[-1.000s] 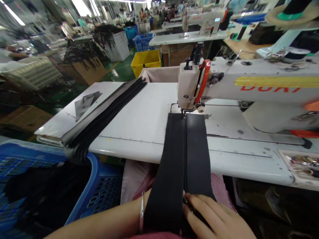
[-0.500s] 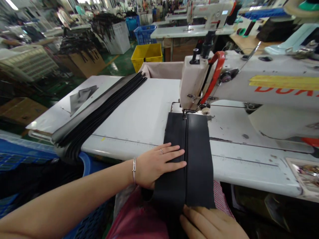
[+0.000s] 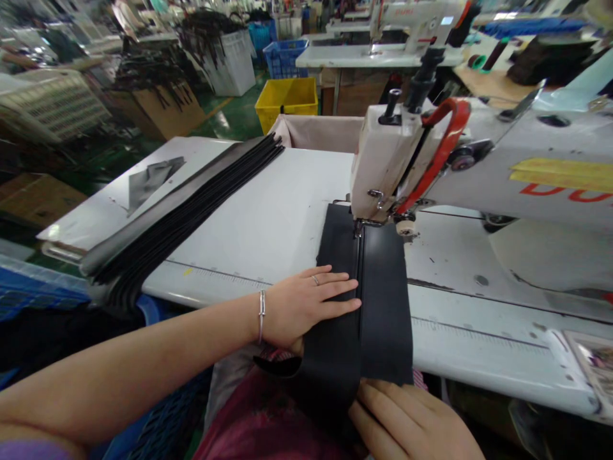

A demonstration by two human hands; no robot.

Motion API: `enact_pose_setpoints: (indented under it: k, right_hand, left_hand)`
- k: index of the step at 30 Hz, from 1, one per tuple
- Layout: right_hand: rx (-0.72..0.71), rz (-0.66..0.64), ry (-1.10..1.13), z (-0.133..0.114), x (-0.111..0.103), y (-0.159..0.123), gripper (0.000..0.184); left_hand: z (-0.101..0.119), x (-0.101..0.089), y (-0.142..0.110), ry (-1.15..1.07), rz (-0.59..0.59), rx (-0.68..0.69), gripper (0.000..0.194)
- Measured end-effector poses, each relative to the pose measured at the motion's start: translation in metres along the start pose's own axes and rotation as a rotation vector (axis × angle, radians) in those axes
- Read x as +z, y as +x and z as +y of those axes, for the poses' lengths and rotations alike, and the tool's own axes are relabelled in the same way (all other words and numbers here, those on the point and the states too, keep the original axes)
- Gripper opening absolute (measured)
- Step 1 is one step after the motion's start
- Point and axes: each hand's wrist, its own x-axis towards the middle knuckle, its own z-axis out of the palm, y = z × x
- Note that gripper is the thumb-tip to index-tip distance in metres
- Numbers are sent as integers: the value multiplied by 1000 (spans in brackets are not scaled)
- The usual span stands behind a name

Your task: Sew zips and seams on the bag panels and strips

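A black leather-like panel (image 3: 385, 306) with a narrow raised line down its length lies under the needle area of the sewing machine (image 3: 378, 166). Its far end reaches past the presser foot, and its near part drops over the table edge toward my lap. My left hand (image 3: 311, 306) lies flat on the panel's left half, fingers apart, the tips by the raised line. At the near end, my right hand (image 3: 407, 418) is closed on the panel, its fingers bent at the fold; the thumb is hidden. The needle tip is too small to make out.
A stack of black strips (image 3: 191, 220) hangs over the table's left front edge, above a blue basket (image 3: 43, 281). Beside it lies a grey scrap (image 3: 151, 182). Behind the white table (image 3: 249, 211) stand a fabric-lined bin (image 3: 320, 132) and a yellow crate (image 3: 287, 99).
The panel has advanced under the machine, its far end now further beyond the presser foot. Both hands keep their places on it. The view has shifted slightly.
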Motion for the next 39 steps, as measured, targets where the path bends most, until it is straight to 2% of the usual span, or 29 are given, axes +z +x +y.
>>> enact_pose_setpoints:
  k: [11,15,17,20,27,31,35,39]
  right_hand:
    - [-27,-47,-13,28,3,8,39]
    - [19,-108,10,33,7,5,45]
    - [25,-118,26,35,8,3,51]
    - [55,-113,48,38,10,3,48]
    - [70,-127,70,45,12,6,33]
    - [53,-136,76,48,14,8,22]
    - [50,-149,77,51,17,8,18]
    - [50,-126,64,55,19,10,20]
  left_hand:
    - [8,-2,-1,8,10,-22,71]
    - [6,-2,2,-2,21,-11,71]
    - [4,-2,3,-13,21,0,77]
    - [1,-3,5,-16,11,1,86]
    - [-18,-6,14,13,50,10,91]
    - [-32,-10,21,63,62,35,84]
    - [-47,-15,28,124,20,31,89]
    - [-64,-15,36,144,62,49,84]
